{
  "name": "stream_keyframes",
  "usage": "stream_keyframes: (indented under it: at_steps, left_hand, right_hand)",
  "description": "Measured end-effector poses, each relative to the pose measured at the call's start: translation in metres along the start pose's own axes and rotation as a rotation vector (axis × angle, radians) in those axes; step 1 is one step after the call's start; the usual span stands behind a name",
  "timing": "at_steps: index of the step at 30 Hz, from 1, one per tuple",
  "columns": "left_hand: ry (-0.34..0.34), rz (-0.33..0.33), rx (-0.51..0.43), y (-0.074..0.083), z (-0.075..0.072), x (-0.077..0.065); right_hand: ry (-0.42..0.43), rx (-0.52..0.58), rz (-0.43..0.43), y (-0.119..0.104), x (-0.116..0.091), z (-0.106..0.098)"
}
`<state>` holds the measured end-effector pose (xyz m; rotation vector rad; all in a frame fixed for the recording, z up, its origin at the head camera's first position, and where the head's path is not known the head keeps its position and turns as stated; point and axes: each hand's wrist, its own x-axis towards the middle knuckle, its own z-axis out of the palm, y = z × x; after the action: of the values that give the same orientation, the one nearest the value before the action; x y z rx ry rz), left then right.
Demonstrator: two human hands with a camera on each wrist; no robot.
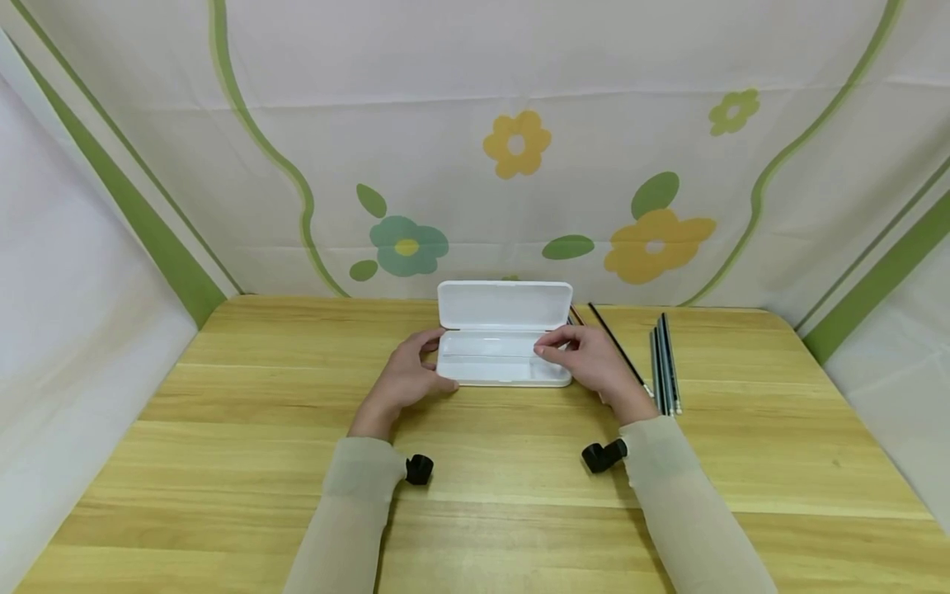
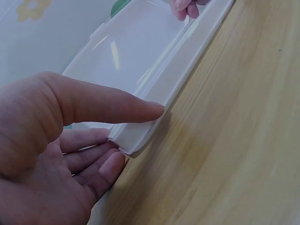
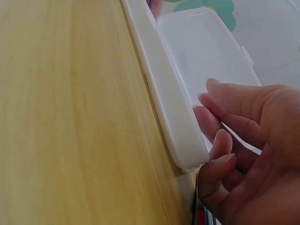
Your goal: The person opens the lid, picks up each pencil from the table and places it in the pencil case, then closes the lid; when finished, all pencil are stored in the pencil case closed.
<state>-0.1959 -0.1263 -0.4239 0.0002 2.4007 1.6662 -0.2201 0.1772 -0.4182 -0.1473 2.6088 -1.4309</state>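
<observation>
A white pencil case (image 1: 486, 382) stands on the table with its lid (image 1: 505, 305) raised at the back. Lengthwise through its inside runs a divider, with a small compartment at the right front. My left hand (image 1: 406, 375) grips the left end, its thumb (image 2: 126, 107) along the front edge and the other fingers against the short side. Over the right end is my right hand (image 1: 594, 359), its thumb (image 3: 234, 96) and forefinger tips close together above the inside, with nothing visible between them. Its lower fingers curl beside the case's right end (image 3: 190, 154).
Right of the case lie several dark and grey pencils (image 1: 665, 363) side by side. A single black pencil (image 1: 616, 341) slants behind my right hand, and more pencils (image 1: 576, 316) show partly behind the case. A flowered cloth (image 1: 460, 165) hangs at the table's back edge.
</observation>
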Motion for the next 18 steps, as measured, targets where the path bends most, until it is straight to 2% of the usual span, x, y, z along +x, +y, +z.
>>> stream_keyframes:
  at_steps: [11,18]
  left_hand:
    - [-0.007,0.000,-0.003,0.000,-0.001,-0.001]
    - [-0.013,0.004,-0.012,0.001,-0.001,-0.002]
  right_hand:
    - [0.009,-0.041,-0.014,-0.003,-0.004,-0.003]
    - [0.051,-0.023,-0.031,-0.014,-0.012,-0.017]
